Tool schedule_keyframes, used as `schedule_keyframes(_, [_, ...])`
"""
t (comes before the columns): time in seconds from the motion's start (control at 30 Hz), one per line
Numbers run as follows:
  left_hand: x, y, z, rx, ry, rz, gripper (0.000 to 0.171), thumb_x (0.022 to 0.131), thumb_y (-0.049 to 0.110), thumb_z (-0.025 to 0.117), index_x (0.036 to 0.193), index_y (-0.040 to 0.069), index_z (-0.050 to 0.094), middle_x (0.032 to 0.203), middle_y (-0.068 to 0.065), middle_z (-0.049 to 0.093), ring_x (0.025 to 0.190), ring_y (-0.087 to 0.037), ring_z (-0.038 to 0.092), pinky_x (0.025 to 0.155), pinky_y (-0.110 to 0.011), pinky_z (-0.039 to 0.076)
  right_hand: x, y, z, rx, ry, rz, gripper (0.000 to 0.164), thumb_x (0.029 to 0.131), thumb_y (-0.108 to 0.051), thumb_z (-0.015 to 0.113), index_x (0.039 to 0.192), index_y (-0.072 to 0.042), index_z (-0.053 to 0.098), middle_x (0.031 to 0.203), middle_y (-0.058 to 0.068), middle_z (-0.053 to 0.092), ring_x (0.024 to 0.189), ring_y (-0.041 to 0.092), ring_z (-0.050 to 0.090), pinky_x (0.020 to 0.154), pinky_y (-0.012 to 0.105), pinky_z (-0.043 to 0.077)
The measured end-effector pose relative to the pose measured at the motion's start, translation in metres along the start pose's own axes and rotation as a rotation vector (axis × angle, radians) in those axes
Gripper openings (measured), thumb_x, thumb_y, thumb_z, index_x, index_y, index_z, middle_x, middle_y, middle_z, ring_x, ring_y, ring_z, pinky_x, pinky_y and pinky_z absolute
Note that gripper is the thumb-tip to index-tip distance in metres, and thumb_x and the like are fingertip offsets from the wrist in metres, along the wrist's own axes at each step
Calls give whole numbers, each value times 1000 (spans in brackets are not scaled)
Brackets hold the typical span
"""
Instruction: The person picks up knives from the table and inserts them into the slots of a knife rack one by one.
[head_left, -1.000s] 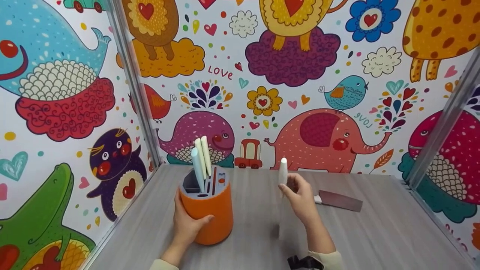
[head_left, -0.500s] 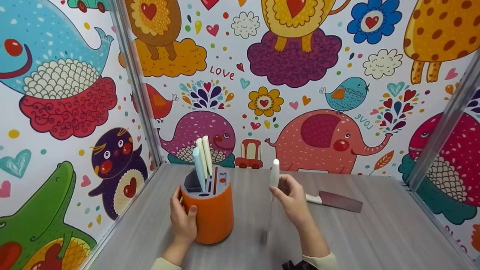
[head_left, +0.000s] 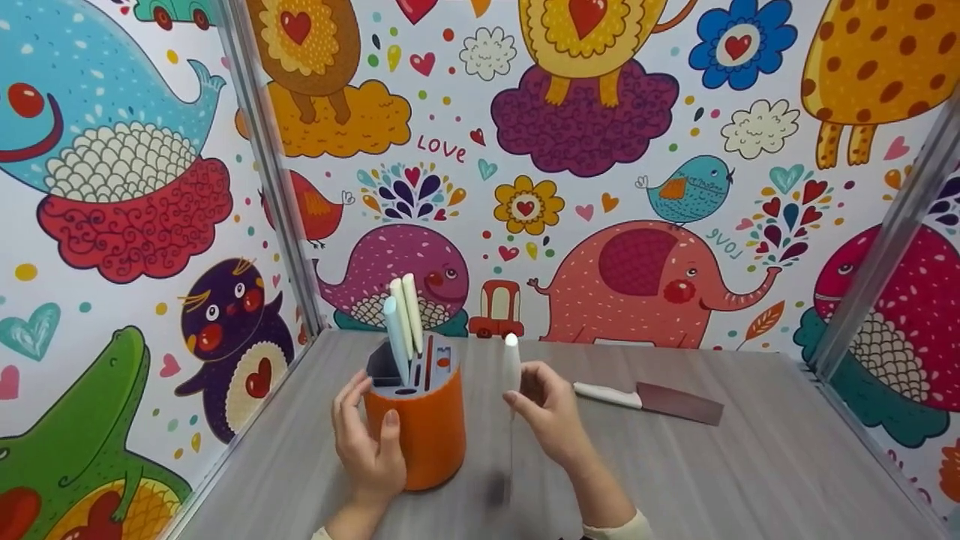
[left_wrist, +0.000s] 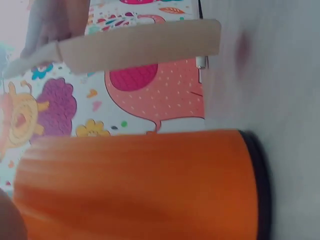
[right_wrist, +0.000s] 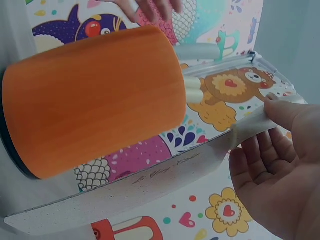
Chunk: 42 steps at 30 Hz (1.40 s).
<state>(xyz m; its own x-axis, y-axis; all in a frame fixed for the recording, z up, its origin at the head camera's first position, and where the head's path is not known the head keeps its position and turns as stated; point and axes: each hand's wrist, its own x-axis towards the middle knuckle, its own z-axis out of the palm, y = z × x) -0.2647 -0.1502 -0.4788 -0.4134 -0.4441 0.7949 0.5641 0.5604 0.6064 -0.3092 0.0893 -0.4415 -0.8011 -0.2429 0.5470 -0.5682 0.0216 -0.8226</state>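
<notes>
Head view: my right hand point(head_left: 553, 416) pinches the knife point(head_left: 512, 365), just right of the orange holder point(head_left: 429, 431); my left hand point(head_left: 369, 454) rests loosely against that, fingers relaxed, perhaps steadying. Left wrist: blade point(left_wrist: 142, 47) hanging above the surface point(left_wrist: 295, 110). Right wrist: handle-only point(right_wrist: 251, 125) grip, likely avoiding the edge.

Small 3-sided work booth point(head_left: 142, 300) w/ bright cartoon-print walls point(head_left: 465, 105), metal posts point(head_left: 268, 150) at both back corners, grey wood-grain worktop point(head_left: 765, 465) btwn.
</notes>
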Motion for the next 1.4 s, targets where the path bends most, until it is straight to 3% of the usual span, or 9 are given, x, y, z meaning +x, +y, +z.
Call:
schedule_keyframes(0.13, [-4, 23, -2, -128, -91, 56, 50, 83, -8, 57, 132, 2, 54, 132, -15, 59, 127, -14, 53, 114, -17, 35, -3, -6, 8, 39, -51, 21, 26, 93, -17, 70, 114, -5, 60, 101, 13, 65, 87, 22, 62, 76, 25, 57])
schedule_keyframes(0.33, [-11, 53, -8, -383, -231, -48, 40, 93, -12, 49, 132, -2, 48, 129, -21, 56, 124, -19, 58, 108, -22, 43, -8, -6, 21, 107, -141, 20, 25, 94, -11, 67, 114, 1, 57, 102, 19, 62, 88, 16, 61, 79, 25, 57])
schedule_keyframes(0.43, [-8, 63, -11, -385, -324, -166, 37, 98, 0, 53, 134, 2, 45, 134, -17, 56, 127, -18, 57, 109, -23, 43, -10, -9, 29, 111, -164, 85, 26, 94, -15, 68, 114, -2, 57, 104, 18, 63, 90, 17, 61, 82, 26, 57])
schedule_keyframes(0.6, [1, 71, -12, -333, -572, -398, 45, 100, 29, 58, 140, 14, 45, 143, -3, 55, 130, -16, 56, 107, -30, 46, -15, -15, 45, 91, -197, 123, 27, 93, -21, 69, 114, -5, 59, 107, 13, 65, 92, 18, 63, 86, 28, 57])
schedule_keyframes(0.77, [3, 70, -10, -263, -755, -447, 48, 101, 37, 56, 142, 15, 45, 145, -5, 53, 121, -21, 61, 102, -30, 51, -21, -20, 61, 119, -220, 124, 24, 94, -18, 68, 113, -6, 60, 108, 12, 66, 93, 15, 65, 87, 28, 57])
schedule_keyframes(0.87, [1, 69, -8, -232, -765, -449, 46, 100, 35, 57, 139, 12, 48, 140, -6, 57, 111, -20, 62, 99, -29, 53, -24, -21, 69, 120, -198, 113, 24, 94, -19, 68, 112, -5, 60, 106, 12, 66, 92, 14, 64, 88, 28, 57])
schedule_keyframes(1.07, [0, 70, -8, -189, -699, -426, 41, 99, 34, 59, 134, 11, 54, 130, -2, 62, 98, -15, 63, 92, -22, 55, -26, -21, 76, 92, -139, 102, 25, 92, -23, 70, 110, -9, 62, 105, 9, 67, 91, 12, 64, 87, 28, 57])
schedule_keyframes(1.27, [-4, 73, -6, -148, -649, -354, 38, 100, 32, 57, 131, 10, 57, 126, -2, 65, 99, -13, 62, 91, -21, 54, -29, -18, 79, 92, -69, 41, 22, 89, -19, 74, 106, -8, 66, 101, 10, 70, 88, 11, 66, 83, 31, 59])
schedule_keyframes(1.4, [-3, 72, -9, -148, -661, -384, 40, 101, 35, 55, 133, 9, 55, 127, -3, 64, 100, -13, 64, 90, -23, 56, -29, -14, 80, 148, -58, 5, 22, 87, -14, 75, 107, -8, 67, 102, 8, 71, 88, 13, 68, 83, 32, 59])
